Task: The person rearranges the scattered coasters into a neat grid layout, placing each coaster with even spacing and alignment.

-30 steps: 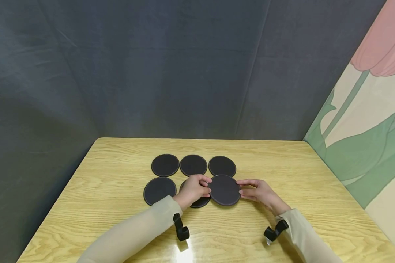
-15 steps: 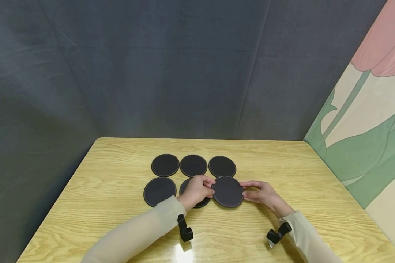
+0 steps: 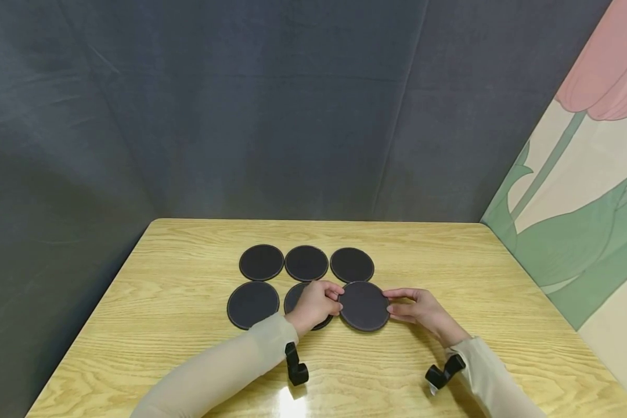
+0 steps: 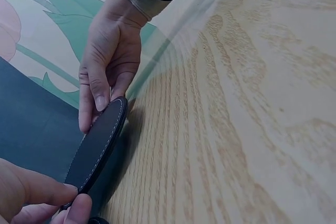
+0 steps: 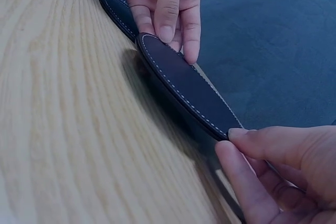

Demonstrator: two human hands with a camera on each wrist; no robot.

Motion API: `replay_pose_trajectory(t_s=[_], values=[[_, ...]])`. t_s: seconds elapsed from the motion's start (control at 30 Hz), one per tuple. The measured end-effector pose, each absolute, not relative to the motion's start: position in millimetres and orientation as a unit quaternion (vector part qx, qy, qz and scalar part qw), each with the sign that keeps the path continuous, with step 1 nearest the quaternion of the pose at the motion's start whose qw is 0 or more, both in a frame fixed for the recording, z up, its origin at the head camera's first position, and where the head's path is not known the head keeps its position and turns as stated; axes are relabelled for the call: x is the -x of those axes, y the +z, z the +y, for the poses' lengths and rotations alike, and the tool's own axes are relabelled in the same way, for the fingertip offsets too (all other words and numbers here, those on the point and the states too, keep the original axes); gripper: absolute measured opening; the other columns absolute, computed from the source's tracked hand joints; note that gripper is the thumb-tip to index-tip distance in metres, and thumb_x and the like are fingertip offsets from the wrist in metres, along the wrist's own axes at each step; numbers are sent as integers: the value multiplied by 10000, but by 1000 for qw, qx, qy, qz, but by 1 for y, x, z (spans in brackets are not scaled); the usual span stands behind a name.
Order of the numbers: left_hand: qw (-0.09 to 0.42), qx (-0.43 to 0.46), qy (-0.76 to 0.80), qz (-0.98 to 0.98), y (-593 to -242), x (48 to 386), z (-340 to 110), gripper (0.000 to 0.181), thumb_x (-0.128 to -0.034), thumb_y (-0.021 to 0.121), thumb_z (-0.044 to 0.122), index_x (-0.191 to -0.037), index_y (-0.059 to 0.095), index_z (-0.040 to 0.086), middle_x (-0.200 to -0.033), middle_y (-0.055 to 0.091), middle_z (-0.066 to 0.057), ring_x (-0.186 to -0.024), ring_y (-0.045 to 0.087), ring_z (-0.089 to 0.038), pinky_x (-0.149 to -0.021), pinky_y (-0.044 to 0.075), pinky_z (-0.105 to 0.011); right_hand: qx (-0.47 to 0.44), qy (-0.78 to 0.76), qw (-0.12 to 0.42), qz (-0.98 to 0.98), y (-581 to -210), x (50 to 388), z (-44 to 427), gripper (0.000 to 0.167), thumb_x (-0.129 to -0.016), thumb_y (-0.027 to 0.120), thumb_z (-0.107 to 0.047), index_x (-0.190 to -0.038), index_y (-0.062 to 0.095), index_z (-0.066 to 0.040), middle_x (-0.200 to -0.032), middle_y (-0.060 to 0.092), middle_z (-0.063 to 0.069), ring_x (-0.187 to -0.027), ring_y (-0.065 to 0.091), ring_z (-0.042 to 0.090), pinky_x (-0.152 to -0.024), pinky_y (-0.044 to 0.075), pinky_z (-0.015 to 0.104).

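Between both hands is a round black coaster (image 3: 364,306) with pale stitching along its rim. My left hand (image 3: 316,304) pinches its left edge, thumb on top in the right wrist view. At the opposite edge my right hand (image 3: 420,312) pinches it between thumb and fingers. In the right wrist view the coaster (image 5: 186,85) is held just above the table, with a shadow beneath. Under my left hand lies another coaster (image 3: 294,295), partly hidden. To its left a coaster (image 3: 253,305) lies flat.
Behind them a row of three coasters lies flat: a left one (image 3: 262,262), a middle one (image 3: 306,263) and a right one (image 3: 352,265). The wooden table (image 3: 439,255) meets a dark cloth (image 3: 292,116) at the back. A flower-patterned panel (image 3: 580,232) stands at the right.
Both hands have shifted the held coaster a little to the right and slightly nearer to me. The other coasters have stayed in place.
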State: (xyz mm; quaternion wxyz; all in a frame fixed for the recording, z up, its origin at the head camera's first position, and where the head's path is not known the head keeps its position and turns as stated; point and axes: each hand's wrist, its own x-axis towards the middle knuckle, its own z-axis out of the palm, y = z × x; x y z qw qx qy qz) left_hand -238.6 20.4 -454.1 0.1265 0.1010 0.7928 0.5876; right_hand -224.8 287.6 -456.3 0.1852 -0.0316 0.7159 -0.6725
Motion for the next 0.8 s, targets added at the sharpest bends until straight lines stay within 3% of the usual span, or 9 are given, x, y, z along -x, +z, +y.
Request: replay_pose_trajectory(t_s=[0.8], values=[[109,-125,523,836,-454,240,22,279,-751,724,-47,-1020,719,24,-847,598,-63,-747,503,-142,-655,450,-246,21,-630,169,757,-455,224,280,422,-872,634,89,-1262,513,192,-1131,596,127,-853,668,83,-779,577,252]])
